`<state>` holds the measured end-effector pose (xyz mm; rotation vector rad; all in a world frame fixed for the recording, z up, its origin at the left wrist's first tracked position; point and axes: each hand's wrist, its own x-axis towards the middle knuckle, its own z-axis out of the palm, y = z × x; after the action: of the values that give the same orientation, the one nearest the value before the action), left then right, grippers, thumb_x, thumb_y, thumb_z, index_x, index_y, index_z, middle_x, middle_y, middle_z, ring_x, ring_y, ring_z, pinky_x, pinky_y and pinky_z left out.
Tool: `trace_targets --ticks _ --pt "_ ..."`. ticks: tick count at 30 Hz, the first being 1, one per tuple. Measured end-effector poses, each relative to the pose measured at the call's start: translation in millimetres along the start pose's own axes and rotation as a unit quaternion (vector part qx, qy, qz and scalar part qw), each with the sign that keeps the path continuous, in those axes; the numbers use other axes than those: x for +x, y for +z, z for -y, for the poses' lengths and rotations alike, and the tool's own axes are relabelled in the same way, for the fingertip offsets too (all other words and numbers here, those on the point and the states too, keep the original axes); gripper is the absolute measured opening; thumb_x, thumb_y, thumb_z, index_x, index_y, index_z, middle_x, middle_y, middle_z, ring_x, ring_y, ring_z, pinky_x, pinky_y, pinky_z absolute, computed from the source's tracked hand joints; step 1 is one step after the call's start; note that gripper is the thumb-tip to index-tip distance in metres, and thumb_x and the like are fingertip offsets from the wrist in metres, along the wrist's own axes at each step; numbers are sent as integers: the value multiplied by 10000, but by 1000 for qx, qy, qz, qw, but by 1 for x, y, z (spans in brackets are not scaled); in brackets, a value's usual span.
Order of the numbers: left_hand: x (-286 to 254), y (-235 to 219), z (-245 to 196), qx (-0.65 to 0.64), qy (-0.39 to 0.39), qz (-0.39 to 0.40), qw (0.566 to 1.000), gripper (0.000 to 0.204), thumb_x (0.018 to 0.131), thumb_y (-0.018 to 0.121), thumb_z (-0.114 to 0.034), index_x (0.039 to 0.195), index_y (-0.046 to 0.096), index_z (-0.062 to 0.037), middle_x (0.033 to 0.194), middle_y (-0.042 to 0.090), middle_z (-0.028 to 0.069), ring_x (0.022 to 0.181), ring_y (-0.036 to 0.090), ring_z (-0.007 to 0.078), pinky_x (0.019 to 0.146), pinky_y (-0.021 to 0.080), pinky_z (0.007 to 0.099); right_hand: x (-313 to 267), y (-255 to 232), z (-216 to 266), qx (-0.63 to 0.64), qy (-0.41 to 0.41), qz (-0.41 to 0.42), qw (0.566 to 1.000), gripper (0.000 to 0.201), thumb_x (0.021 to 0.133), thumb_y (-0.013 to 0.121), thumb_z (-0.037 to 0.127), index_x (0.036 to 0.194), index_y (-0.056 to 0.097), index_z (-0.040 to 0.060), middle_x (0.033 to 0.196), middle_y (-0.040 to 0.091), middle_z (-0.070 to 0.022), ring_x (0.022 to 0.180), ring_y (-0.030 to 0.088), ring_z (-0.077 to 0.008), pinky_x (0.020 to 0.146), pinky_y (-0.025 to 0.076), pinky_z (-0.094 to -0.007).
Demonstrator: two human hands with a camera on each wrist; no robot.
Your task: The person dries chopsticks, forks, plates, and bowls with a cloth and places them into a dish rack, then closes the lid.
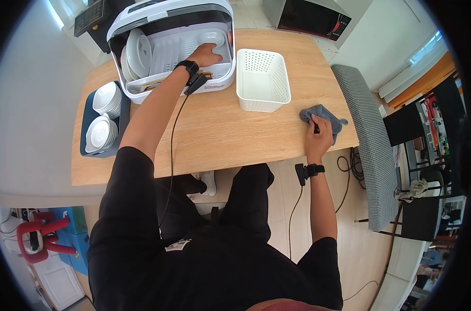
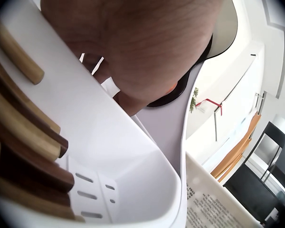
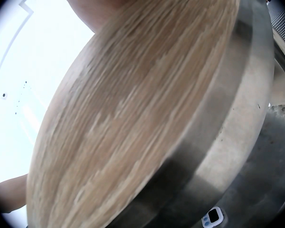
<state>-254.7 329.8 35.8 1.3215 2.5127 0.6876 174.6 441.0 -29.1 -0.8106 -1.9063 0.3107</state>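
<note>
Spanning frame centre: wood-grain table (image 1: 215,129), tiled floor below.
Rack (image 1: 168,46): white plastic, ribbed, upper left.
Left hand (image 1: 204,54): fingers curled on white bowl (image 1: 212,37) inside rack.
Right hand (image 1: 318,137): gripping grey cloth (image 1: 321,115), right table edge.
Basket (image 1: 261,80): perforated white, centre.
Left wrist view only: wooden utensils (image 2: 23,137).

L hand (image 1: 205,54) fingertips hidden in dish rack (image 1: 142,20) — grip unclear.

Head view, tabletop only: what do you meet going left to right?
Tray of bowls → dish rack with the left hand inside → white basket → grey cloth under the right hand.
</note>
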Motion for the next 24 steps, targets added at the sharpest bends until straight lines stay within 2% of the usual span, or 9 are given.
trace_targets --ticks 7,9,10,12,13,15,22,24 --pt "-2 1 5 48 22 -23 998 796 797 701 -389 1449 483 13 1477 472 265 1379 469 346 1136 393 365 0 0 2 1 -5 -2 1000 154 828 724 2 968 755 58 959 708 -87 880 687 -264 772 541 -351" --pt "-2 3 9 52 -9 -113 992 804 795 711 -423 1431 498 21 1462 473 280 1390 451 354 1139 389 376 1 -1 3 -3 -8 -2 1000 153 827 725 2 967 754 58 960 708 -87 880 686 -264 773 541 -352" --pt "0 3 10 52 -8 -114 992 804 795 711 -423 1431 498 21 1462 473 280 1390 451 354 1139 389 376 1 -1 4 -7 -8 -2 1000 153 826 726 2 966 754 58 960 707 -87 881 686 -264 774 541 -352" --pt "1 0 11 51 -55 -132 988 812 808 707 -461 1398 511 62 1460 461 291 1390 439 367 1144 380 388 0 -2 4 -9 -6 0 1000 155 826 726 1 967 754 57 961 707 -87 883 685 -263 777 542 -353" --pt "-1 -3 10 50 -56 -132 988 812 808 707 -461 1398 511 62 1460 461 291 1390 439 367 1144 380 388 0 -2 5 -11 -3 3 1000 156 825 726 0 967 754 57 961 707 -87 886 685 -263 779 542 -353" --pt "-1 -10 9 10 -56 -52 997 824 828 694 -489 1370 514 106 1474 450 283 1386 433 378 1146 374 395 0 -2 5 -6 -2 1 1000 159 824 725 -2 969 754 57 963 706 -86 887 684 -262 781 542 -354" --pt "-9 -16 5 4 -51 -46 998 833 837 693 -514 1351 527 120 1457 474 282 1396 422 370 1143 368 383 -1 -1 2 -4 7 5 1000 181 818 720 -13 977 755 66 971 704 -86 891 683 -261 788 543 -356" --pt "-9 -19 1 -3 -60 -27 998 839 835 696 -519 1350 529 122 1493 434 285 1411 405 366 1148 359 388 -1 -1 2 -5 6 7 1000 182 818 718 -14 977 755 66 971 704 -86 893 683 -261 790 543 -356"
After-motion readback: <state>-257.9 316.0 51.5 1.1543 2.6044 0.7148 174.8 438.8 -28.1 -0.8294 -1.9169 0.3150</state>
